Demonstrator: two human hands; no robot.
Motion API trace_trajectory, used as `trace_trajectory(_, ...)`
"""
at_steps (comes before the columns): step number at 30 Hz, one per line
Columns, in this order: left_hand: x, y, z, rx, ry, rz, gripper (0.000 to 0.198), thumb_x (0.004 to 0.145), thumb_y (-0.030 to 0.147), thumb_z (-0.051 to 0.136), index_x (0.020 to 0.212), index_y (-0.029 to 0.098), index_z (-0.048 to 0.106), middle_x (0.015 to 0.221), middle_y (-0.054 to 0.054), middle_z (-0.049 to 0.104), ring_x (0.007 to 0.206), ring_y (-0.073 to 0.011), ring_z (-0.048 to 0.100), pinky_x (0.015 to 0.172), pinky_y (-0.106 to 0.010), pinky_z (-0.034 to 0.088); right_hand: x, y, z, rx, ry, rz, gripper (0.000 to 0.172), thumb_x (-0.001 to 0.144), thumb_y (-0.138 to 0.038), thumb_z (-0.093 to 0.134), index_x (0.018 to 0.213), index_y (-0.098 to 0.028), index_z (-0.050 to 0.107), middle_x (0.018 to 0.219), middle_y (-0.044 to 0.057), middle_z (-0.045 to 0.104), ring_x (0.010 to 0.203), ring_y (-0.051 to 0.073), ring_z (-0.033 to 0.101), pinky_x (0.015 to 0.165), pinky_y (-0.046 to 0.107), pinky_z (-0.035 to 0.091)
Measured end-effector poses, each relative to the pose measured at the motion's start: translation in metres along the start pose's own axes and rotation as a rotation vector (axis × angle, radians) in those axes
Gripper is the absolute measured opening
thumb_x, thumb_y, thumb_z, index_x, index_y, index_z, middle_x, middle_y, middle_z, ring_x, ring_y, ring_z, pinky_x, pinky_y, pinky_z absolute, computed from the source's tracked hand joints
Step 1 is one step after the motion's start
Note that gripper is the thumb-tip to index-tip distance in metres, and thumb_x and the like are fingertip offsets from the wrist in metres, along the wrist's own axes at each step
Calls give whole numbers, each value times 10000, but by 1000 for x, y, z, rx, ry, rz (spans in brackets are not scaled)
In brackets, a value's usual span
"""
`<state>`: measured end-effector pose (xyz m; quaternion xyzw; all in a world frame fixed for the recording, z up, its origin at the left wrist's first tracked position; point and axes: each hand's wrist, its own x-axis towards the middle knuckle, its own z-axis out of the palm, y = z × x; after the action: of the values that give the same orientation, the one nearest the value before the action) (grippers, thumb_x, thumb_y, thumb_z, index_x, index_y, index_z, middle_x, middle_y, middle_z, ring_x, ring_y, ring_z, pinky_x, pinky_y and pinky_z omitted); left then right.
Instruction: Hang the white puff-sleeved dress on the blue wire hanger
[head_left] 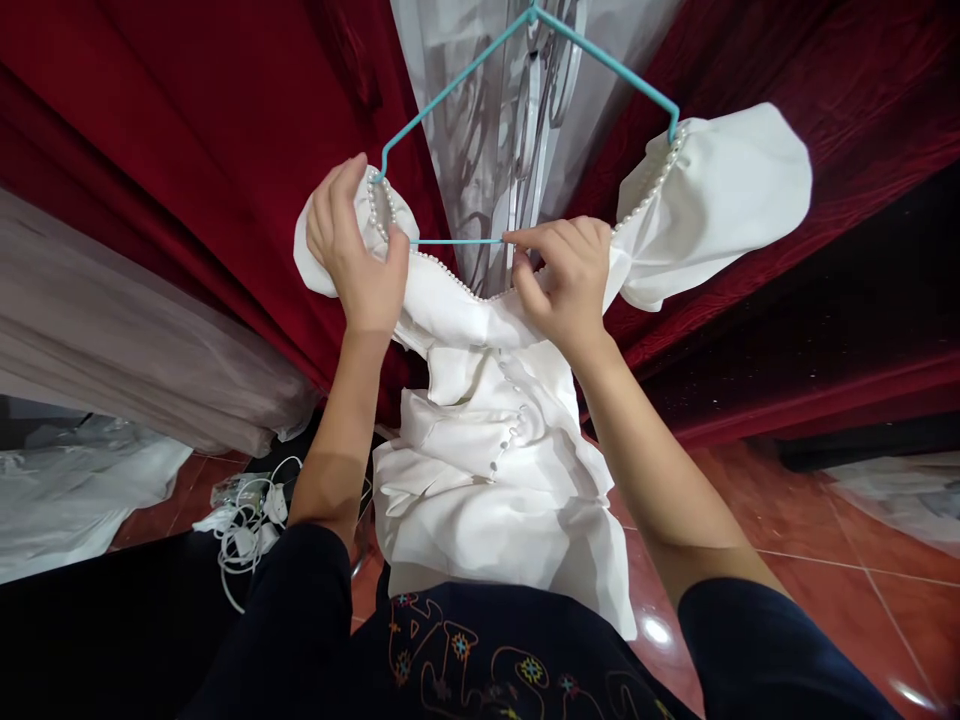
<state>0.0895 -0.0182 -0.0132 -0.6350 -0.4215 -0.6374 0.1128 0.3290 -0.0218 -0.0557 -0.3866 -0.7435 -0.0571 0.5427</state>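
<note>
A white dress (pixel 457 310) with pearl trim along its neckline and puffed sleeves hangs on a thin turquoise hanger (pixel 465 72). At the dress's left sleeve is my left hand (pixel 360 250), its fingers bent around the cloth and the thumb beside the pearl edging. My right hand (pixel 566 275) is closed at the hanger's lower bar, just above the neckline; the index fingertip touches the bar and the inner fingers are partly hidden. The right sleeve (pixel 720 200) puffs out beyond my right hand. Below, the skirt hangs in folds, with small buttons on the bodice.
Dark red curtains (pixel 225 130) hang on both sides. Behind the hanger are grey-white fabric and metal pieces. White cables (pixel 247 530) lie at lower left, near pale gauzy cloth (pixel 82 480). Reddish floor tiles (pixel 817 520) show at lower right.
</note>
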Motion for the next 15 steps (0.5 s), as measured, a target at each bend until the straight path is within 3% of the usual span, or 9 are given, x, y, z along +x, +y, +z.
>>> trace_trajectory(4,14,-19,0,-157,-73,-174,200,937,242,805,1073,264,660,1110,-10,651,1142,-218,628,1049,-359,494,0,10,-4,2,2,6,264,973,-294,467,1037,-284,722,945,51,699,940,248,601,983,508,439)
trace_trajectory(7,26,-33,-1,-120,-163,-199,201,926,83,805,992,205,660,953,42,663,951,-124,618,900,-279,492,0,18,-9,-23,-17,10,232,935,-256,494,1017,-276,710,912,53,683,931,251,594,985,514,440)
trace_trajectory(9,34,-41,-7,-53,-158,-200,219,929,-29,759,948,166,663,858,72,654,863,-75,585,830,-256,471,1,20,-11,-42,-32,11,212,913,-235,517,1008,-275,702,878,53,661,916,250,588,982,513,445)
trace_trajectory(12,42,-47,-23,25,-75,-231,255,926,-120,678,899,133,675,816,83,657,840,-56,600,809,-243,475,5,20,-13,-52,-64,-2,229,899,-207,523,1023,-280,701,875,55,655,897,245,582,975,508,455)
trace_trajectory(15,36,-43,-42,56,-97,-326,199,892,-62,649,861,129,695,795,68,676,788,-78,632,744,-235,488,7,18,-13,-65,-92,-7,264,903,-196,514,1064,-287,703,913,58,671,919,250,588,985,510,458)
